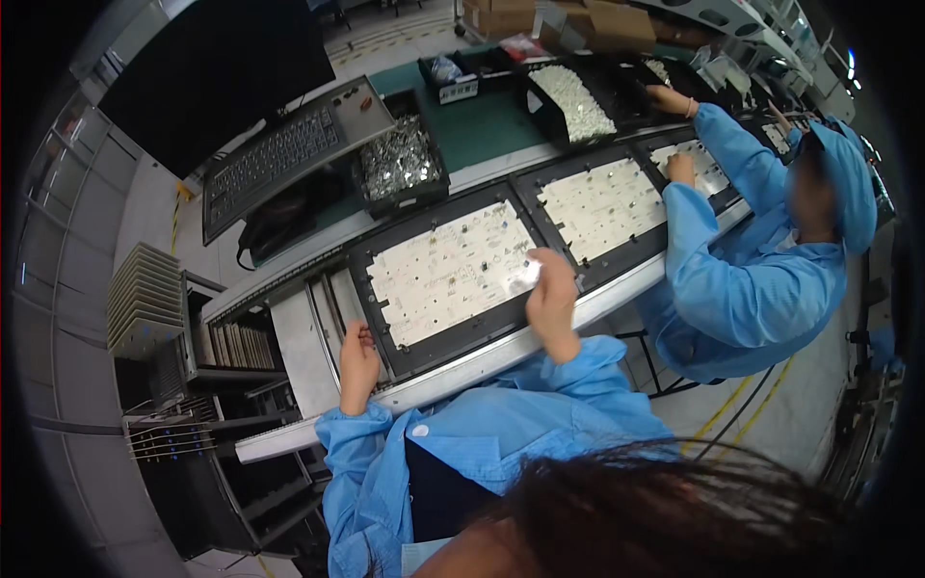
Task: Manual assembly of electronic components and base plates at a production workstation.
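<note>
A white circuit board (434,289) with scattered small parts lies in a black carrier frame (453,349) on the conveyor line in front of me. My right hand (552,301) is over the board's right edge, its fingertips drawn together; anything in them is too small or hidden to name. By the carrier's left end is my left hand (358,368), fingers curled together, with what they may hold hidden. A second white board (602,207) in its own carrier sits just to the right.
Beyond the line stand a black bin of shiny metal parts (400,164), a bin of white parts (570,101), a keyboard (279,159) and a dark monitor (217,87). Racked boards (145,299) stand at left. At right a co-worker in blue (752,279) reaches over another board.
</note>
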Demonstrator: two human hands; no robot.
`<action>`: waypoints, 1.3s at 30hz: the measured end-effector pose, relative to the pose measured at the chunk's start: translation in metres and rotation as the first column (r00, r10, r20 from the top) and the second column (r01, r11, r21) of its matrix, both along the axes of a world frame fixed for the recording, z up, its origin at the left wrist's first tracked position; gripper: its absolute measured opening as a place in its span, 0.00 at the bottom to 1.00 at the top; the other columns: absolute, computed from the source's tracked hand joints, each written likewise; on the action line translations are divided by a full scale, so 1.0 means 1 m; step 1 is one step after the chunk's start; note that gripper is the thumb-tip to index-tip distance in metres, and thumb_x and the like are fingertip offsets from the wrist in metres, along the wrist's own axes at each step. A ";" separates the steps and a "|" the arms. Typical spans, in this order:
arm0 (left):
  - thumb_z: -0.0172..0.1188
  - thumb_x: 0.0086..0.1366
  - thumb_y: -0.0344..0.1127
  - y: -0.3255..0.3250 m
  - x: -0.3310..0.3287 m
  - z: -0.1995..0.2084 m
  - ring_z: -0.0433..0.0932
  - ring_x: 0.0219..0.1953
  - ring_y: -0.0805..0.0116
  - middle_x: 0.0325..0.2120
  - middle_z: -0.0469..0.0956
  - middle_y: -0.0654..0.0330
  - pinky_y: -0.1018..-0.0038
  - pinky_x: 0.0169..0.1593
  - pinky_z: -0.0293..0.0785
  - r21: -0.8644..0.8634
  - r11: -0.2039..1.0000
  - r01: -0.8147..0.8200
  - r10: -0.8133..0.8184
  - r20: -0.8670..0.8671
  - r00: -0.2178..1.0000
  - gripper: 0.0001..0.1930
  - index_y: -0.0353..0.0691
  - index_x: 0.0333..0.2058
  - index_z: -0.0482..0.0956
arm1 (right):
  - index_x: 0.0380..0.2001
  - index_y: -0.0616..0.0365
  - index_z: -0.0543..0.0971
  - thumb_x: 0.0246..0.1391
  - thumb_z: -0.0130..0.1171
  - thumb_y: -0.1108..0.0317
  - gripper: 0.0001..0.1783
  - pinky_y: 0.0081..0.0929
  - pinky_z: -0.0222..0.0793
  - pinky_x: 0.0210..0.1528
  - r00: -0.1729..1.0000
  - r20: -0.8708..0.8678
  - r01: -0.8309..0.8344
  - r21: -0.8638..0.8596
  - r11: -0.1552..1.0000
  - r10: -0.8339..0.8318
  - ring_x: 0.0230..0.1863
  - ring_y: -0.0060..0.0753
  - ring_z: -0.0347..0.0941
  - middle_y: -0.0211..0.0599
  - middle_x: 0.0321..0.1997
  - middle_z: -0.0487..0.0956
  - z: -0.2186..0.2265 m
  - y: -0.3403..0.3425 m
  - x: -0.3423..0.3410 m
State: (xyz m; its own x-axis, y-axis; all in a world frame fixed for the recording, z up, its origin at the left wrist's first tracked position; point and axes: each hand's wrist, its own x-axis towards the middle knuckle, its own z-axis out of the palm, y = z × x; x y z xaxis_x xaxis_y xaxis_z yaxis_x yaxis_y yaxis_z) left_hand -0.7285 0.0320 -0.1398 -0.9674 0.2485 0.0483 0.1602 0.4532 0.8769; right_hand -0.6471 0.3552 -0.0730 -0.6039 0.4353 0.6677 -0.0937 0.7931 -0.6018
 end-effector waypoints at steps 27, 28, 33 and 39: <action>0.60 0.51 0.34 -0.047 0.209 0.055 0.61 0.55 0.33 0.53 0.65 0.37 0.41 0.59 0.56 -0.086 0.230 -0.969 0.775 -0.586 0.236 0.18 0.36 0.42 0.77 | 0.51 0.67 0.71 0.64 0.47 0.73 0.15 0.32 0.67 0.57 0.045 0.071 -0.939 -0.337 0.066 0.996 0.52 0.38 0.73 0.47 0.50 0.76 -0.068 -0.177 0.002; 0.62 0.49 0.35 -0.071 0.245 0.049 0.67 0.51 0.42 0.45 0.71 0.43 0.44 0.57 0.58 -0.053 -0.035 -0.998 0.703 -0.711 0.014 0.20 0.36 0.42 0.77 | 0.50 0.66 0.73 0.64 0.48 0.73 0.14 0.28 0.67 0.57 -0.145 0.150 -0.923 -0.376 -0.080 0.978 0.50 0.35 0.74 0.44 0.47 0.78 -0.070 -0.204 0.007; 0.49 0.66 0.53 -0.142 0.506 0.037 0.58 0.59 0.36 0.55 0.65 0.43 0.30 0.55 0.54 -0.501 -0.788 -0.358 0.596 -0.474 -0.648 0.25 0.38 0.50 0.75 | 0.52 0.64 0.73 0.60 0.56 0.69 0.18 0.27 0.71 0.50 -0.728 0.215 -0.640 -0.556 -0.531 0.651 0.47 0.34 0.76 0.46 0.47 0.79 -0.081 -0.346 0.092; 0.43 0.67 0.57 -0.149 0.675 -0.006 0.74 0.51 0.38 0.43 0.76 0.30 0.54 0.58 0.66 -0.641 -0.577 -0.506 0.683 -0.039 -0.729 0.34 0.25 0.42 0.80 | 0.51 0.70 0.74 0.51 0.64 0.60 0.28 0.35 0.71 0.50 -0.721 0.487 -0.690 -0.433 -0.580 0.494 0.47 0.51 0.76 0.57 0.47 0.77 -0.094 -0.454 0.180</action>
State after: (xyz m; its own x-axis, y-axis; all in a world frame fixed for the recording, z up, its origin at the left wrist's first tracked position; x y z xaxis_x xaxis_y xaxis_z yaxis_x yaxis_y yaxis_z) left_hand -0.0534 -0.1174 -0.1455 0.5578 -0.8257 -0.0844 -0.7499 -0.5449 0.3751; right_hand -0.4672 -0.0992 -0.1666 0.1807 -0.9832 0.0246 -0.5210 -0.1169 -0.8455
